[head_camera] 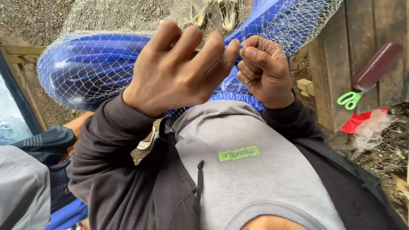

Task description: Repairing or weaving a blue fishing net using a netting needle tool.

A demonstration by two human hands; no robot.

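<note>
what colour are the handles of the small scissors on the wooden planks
Bright green handles, clearest in the head view, at the right on the wooden planks.

Both hands raised close before the chest, forearms in dark sleeves angling up and inward. Left hand (179, 70) back toward the camera, four fingers (194, 42) loosely bent and fanned toward the right, thumb hidden. Right hand (264, 72) curled into a tight fist, thumb pressed over the index finger, knuckles touching the left fingertips. Wrists slightly flexed.
</note>
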